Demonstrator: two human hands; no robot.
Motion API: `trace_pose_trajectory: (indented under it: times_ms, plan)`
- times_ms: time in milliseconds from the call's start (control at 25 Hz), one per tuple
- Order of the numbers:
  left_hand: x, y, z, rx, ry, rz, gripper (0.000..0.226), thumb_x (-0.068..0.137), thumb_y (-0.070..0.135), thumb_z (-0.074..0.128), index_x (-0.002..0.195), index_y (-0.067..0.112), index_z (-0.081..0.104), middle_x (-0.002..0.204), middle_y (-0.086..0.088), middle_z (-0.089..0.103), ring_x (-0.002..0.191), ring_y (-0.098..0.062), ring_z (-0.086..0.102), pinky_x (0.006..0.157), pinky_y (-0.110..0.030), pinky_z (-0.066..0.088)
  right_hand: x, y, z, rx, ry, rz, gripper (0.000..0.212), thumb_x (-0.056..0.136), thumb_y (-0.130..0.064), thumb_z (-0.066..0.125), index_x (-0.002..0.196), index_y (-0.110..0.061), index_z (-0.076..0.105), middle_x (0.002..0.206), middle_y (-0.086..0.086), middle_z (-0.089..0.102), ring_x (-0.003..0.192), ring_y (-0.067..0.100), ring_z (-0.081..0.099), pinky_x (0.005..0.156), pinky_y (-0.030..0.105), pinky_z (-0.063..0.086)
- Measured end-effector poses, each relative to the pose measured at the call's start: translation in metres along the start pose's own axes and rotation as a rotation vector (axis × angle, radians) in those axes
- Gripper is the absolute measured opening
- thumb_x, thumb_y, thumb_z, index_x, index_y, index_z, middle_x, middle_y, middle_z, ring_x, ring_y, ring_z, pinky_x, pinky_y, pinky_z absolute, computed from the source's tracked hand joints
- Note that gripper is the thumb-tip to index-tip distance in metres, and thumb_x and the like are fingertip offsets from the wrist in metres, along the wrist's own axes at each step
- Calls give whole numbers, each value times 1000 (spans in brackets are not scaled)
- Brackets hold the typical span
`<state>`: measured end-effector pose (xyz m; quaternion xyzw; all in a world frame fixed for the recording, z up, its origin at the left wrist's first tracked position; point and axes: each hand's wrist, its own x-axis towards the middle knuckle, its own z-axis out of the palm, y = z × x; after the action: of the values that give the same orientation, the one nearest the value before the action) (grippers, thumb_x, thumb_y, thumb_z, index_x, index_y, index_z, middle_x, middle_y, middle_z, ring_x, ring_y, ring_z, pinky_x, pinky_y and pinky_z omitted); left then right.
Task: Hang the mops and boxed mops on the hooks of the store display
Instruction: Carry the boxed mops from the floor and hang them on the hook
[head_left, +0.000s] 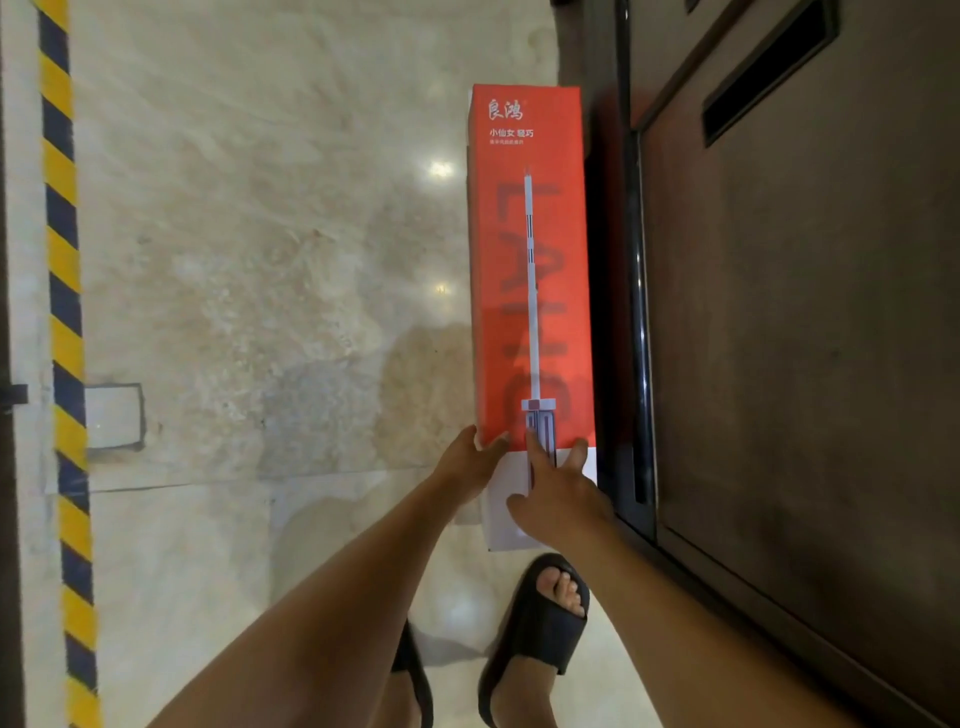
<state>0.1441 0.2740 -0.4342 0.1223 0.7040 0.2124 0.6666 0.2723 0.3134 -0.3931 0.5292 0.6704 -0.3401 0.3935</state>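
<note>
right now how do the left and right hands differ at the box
The left hand is at the left edge of the boxed mop; the right hand lies over its top face. The left hand's fingers are close together, the right hand's spread. Both are open, at its near end.

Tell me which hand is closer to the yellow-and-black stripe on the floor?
Left. The left hand touches the box at its left edge, toward the stripe; the right hand lies over its near end, farther off.

Box (530, 291) on floor (260, 260), right of centre.
Door (805, 364) just right; tape (65, 312) far left; left hand (470, 457), right hand (558, 493) at its lower end.
</note>
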Motion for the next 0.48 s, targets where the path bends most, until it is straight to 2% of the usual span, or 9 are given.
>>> trace_pose_trajectory:
  times_ms: [80, 200, 280, 360, 400, 480]
  plan:
    - [9, -3, 2, -68, 6, -5, 41, 103, 43, 58, 131, 13, 63, 126, -10, 73, 97, -21, 71, 78, -27, 59, 1, -1, 2, 36, 5, -7, 95, 95, -50, 54, 157, -46, -18, 163, 18, -12, 110, 37, 64, 89, 40, 57]
    - [21, -16, 4, -186, 9, -37, 63, 92, 59, 67, 138, 16, 60, 124, -5, 75, 103, -24, 74, 88, -41, 64, 3, 2, 4, 45, 3, 6, 92, 94, -50, 52, 156, -48, -15, 162, 15, -7, 106, 35, 64, 88, 41, 59]
    - [18, -18, 3, -243, 0, -60, 64, 88, 61, 71, 137, 23, 58, 121, 0, 75, 100, -20, 76, 76, -36, 66, 1, 1, 4, -5, 61, -1, 84, 97, -54, 46, 158, -44, -10, 161, 15, 4, 107, 33, 62, 87, 39, 57]
    - [15, -14, -3, -251, 2, -73, 56, 89, 51, 75, 136, 28, 57, 120, 3, 75, 97, -17, 75, 63, -29, 62, -4, -1, 3, -1, 157, -6, 71, 100, -53, 40, 159, -40, 2, 155, 14, 22, 108, 32, 61, 88, 39, 55]
    - [13, -12, -7, -243, -10, -81, 56, 88, 46, 79, 136, 28, 57, 120, 3, 75, 98, -19, 75, 63, -31, 61, -5, 0, 2, 58, 212, 9, 63, 101, -53, 38, 157, -38, 13, 150, 12, 32, 108, 31, 61, 88, 39, 53]
    - [4, -10, -20, -220, -20, -117, 63, 83, 38, 84, 137, 29, 54, 123, 1, 71, 106, -25, 71, 79, -43, 61, -5, 4, -5, 308, 295, 85, 49, 103, -53, 39, 147, -31, 37, 140, 7, 49, 110, 30, 62, 88, 40, 51]
